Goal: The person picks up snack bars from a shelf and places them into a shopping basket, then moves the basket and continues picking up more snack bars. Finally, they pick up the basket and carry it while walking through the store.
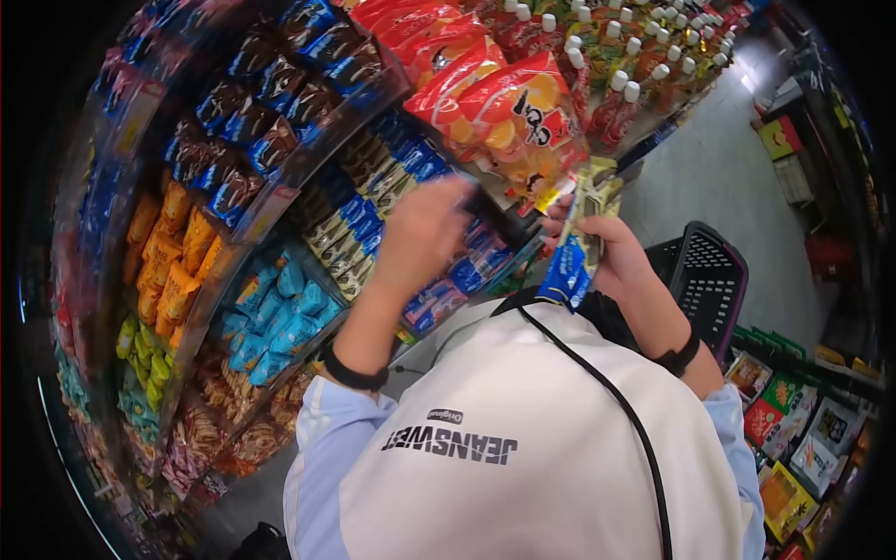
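My right hand [613,254] is closed around long snack packets [576,261] with blue and gold wrappers, held upright in front of my chest. I cannot make out whether it is one packet or more. Blurred by motion, my left hand [425,227] hovers over the shelf bins, and its fingers are not clear. Beneath and beside it lie rows of small blue and gold packets [359,219]. Large red and orange snack bags [523,117] hang just beyond my hands.
Orange packets [173,266] and light-blue packets [285,313] fill the bins at the left. Several white-capped bottles [621,103] stand at the far right. A black shopping basket [711,280] is beside my right arm. Boxed goods [779,411] line the lower right, and grey floor [695,168] runs between.
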The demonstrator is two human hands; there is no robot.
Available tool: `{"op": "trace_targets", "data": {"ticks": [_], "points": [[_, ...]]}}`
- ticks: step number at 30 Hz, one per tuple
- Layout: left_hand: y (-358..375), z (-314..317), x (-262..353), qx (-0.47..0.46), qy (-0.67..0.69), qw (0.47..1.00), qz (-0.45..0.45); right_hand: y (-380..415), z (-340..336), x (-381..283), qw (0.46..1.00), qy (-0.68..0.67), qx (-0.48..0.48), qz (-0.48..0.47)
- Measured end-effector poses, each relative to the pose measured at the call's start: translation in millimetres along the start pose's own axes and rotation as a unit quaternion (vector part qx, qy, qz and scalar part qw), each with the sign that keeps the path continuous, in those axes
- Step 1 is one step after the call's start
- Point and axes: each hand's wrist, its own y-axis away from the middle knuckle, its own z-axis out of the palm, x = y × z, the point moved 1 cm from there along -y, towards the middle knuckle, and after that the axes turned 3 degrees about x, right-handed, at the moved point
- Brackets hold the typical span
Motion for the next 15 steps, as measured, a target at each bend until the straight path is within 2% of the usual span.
{"op": "trace_targets", "data": {"ticks": [1, 2, 3, 5, 8, 11, 14, 15], "points": [[-7.1, 8.5, 20.7, 0.004, 0.023, 0.992, 0.125, -1.0, 3.3, 1.8, 1.000, 0.007, -0.005, -0.001], [-11.0, 9.0, 43.2, -0.014, 0.048, 0.983, 0.175, -2.1, 6.7, 4.0, 1.000, 0.013, -0.012, -0.001], [-11.0, 11.2, 59.8, -0.046, 0.098, 0.986, 0.128, -2.7, 8.6, 5.6, 1.000, 0.020, -0.021, 0.000], [-9.5, 17.0, 74.8, -0.081, 0.213, 0.971, -0.070, -2.9, 9.9, 8.3, 0.999, 0.027, -0.041, -0.001], [-12.6, 28.9, 79.3, -0.080, 0.279, 0.940, -0.180, -2.0, 15.4, 11.6, 0.998, 0.043, -0.044, 0.001], [-13.3, 28.7, 79.7, -0.078, 0.297, 0.926, -0.219, 0.6, 24.6, 11.4, 0.998, 0.060, -0.012, 0.006], [-5.7, 31.1, 62.5, -0.073, 0.142, 0.972, -0.174, -3.7, 16.4, 12.3, 0.998, 0.058, -0.010, 0.012], [-5.5, 27.6, 60.0, -0.098, 0.148, 0.962, -0.206, -2.7, 18.0, 11.5, 0.997, 0.070, -0.014, 0.016]]}}
